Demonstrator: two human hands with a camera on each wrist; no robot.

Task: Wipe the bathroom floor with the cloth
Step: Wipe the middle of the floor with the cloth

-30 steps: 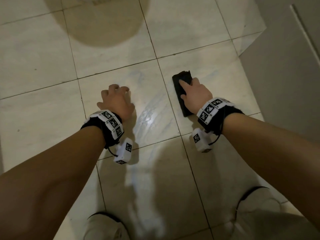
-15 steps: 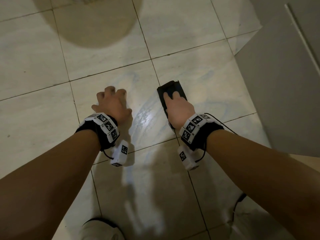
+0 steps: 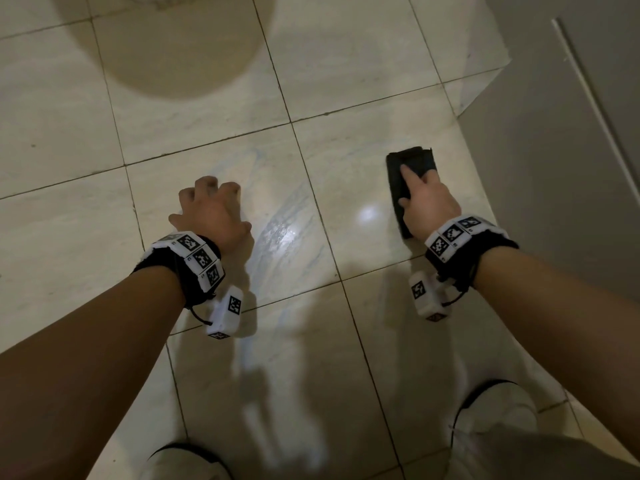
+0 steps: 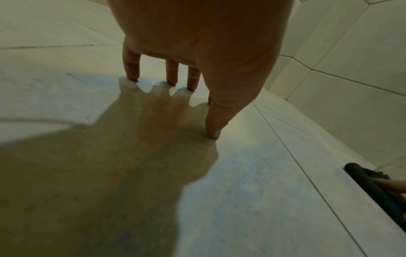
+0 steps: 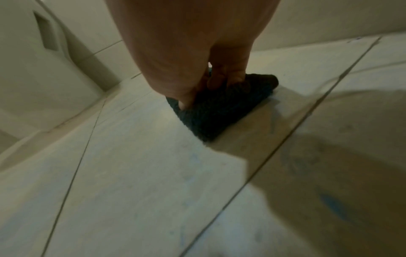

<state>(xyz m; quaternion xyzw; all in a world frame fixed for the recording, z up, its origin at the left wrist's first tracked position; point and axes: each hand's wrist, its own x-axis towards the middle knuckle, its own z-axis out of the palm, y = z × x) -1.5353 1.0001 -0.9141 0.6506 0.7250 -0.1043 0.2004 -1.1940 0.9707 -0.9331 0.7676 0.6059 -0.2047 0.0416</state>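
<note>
My right hand (image 3: pixel 429 206) presses the folded dark cloth (image 3: pixel 407 168) flat on the tiled floor (image 3: pixel 214 109), fingers seemingly curled over its edge. My left hand (image 3: pixel 211 213) props empty on arched fingertips (image 4: pixel 131 76).

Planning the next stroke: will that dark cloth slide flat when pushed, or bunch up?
The cloth is folded into a thick pad, so it likely slides as one piece under the right hand. The glossy tile floor suggests little drag. Being soft, it probably flops open if lifted.
</note>
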